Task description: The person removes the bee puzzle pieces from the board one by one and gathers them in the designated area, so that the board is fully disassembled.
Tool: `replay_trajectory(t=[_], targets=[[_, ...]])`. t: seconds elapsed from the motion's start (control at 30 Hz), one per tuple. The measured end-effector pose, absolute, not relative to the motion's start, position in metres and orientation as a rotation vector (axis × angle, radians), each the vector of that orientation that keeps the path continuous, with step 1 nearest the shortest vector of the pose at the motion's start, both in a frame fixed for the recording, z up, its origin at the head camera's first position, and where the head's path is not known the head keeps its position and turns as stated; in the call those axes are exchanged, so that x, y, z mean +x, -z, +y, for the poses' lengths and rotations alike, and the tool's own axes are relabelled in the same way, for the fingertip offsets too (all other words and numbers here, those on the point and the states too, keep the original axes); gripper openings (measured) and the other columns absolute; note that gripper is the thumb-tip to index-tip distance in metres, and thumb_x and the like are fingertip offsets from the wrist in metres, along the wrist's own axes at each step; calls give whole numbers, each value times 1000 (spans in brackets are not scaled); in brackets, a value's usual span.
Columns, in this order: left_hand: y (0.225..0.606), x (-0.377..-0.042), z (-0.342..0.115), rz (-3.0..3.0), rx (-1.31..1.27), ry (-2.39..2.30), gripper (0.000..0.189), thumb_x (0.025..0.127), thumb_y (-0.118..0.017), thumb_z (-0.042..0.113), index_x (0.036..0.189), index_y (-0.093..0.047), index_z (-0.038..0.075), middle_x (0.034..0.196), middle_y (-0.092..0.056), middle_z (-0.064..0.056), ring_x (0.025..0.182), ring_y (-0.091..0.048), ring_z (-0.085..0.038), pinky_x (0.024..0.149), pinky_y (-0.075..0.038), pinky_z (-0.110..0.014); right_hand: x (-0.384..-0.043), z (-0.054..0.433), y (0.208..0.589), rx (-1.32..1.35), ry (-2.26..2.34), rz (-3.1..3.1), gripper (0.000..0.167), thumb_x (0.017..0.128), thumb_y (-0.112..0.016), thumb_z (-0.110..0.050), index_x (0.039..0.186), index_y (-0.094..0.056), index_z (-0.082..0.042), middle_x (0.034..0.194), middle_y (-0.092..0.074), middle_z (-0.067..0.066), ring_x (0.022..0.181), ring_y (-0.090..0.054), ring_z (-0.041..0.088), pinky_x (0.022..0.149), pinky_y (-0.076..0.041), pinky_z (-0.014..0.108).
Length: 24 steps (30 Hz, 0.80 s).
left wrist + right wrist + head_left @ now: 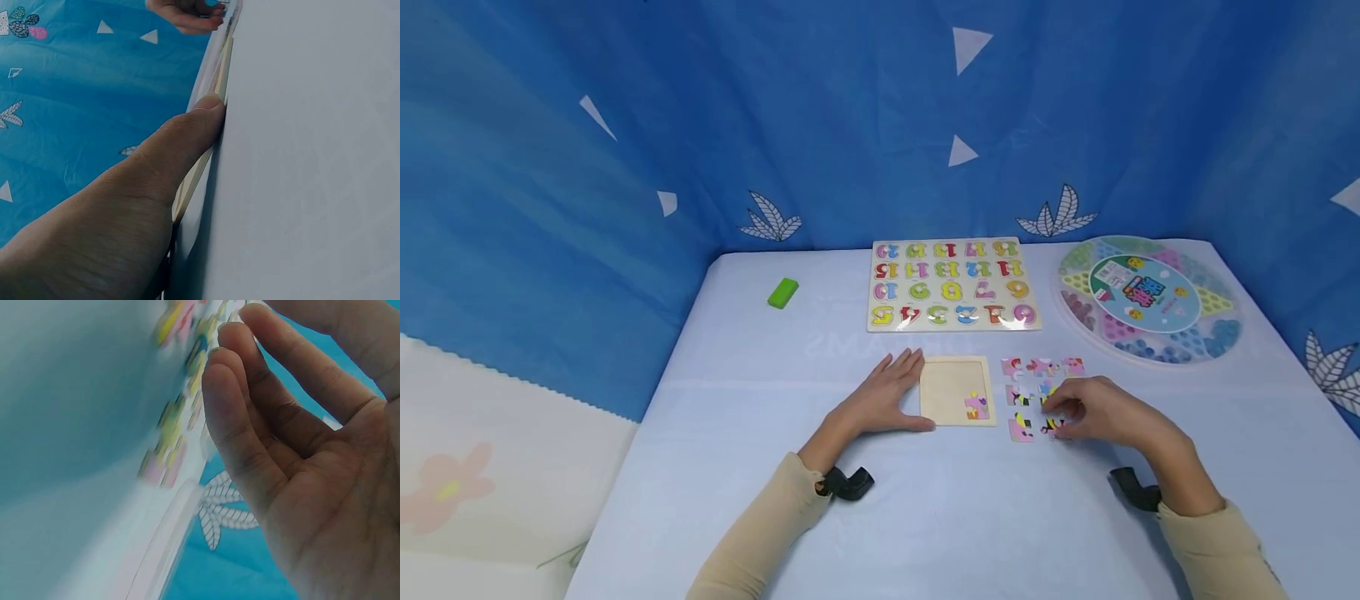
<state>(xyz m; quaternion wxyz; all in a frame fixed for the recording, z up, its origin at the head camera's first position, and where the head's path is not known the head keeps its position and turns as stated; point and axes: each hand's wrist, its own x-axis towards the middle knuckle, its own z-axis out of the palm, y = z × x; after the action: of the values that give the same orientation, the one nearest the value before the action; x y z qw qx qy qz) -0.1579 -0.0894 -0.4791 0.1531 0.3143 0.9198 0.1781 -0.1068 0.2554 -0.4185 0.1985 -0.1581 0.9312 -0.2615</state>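
Observation:
A square wooden puzzle tray (943,387) lies flat on the table with one pink puzzle piece (977,407) in its near right corner. My left hand (887,396) rests at the tray's left side, fingers stretched along the far left corner and thumb by the near one. In the left wrist view the thumb (203,119) touches the tray's edge. To the right of the tray, several loose puzzle pieces (1021,429) are laid out in rows. Over their right side hovers my right hand (1101,410), fingers loosely bent and apart from the thumb, partly hiding the pieces beneath.
Behind the tray lies a number puzzle board (951,321). A round clear case of beads (1150,300) sits at the back right. Toward the back left there is a green block (783,292). A blue patterned curtain (865,125) hangs behind the table.

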Motion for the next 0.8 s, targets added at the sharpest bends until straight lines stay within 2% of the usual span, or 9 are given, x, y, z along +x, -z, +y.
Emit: replay_trajectory(t=[0.33, 0.8], targets=[[480, -157, -89, 2656, 920, -477, 109, 79, -62, 70, 157, -15, 10, 166, -9, 0, 154, -4, -15, 127, -3, -38, -121, 221, 410, -490, 713, 2576, 27, 77, -80, -12, 104, -74, -8, 95, -68, 1, 80, -53, 15, 63, -50, 21], [478, -157, -88, 2655, 906, -442, 110, 79, -61, 72, 157, -15, 11, 166, -9, 1, 154, -4, -14, 127, -3, -37, -138, 173, 413, -694, 691, 2608, 27, 77, -82, -14, 103, -74, -8, 89, -65, -2, 75, -53, 14, 63, -48, 20]])
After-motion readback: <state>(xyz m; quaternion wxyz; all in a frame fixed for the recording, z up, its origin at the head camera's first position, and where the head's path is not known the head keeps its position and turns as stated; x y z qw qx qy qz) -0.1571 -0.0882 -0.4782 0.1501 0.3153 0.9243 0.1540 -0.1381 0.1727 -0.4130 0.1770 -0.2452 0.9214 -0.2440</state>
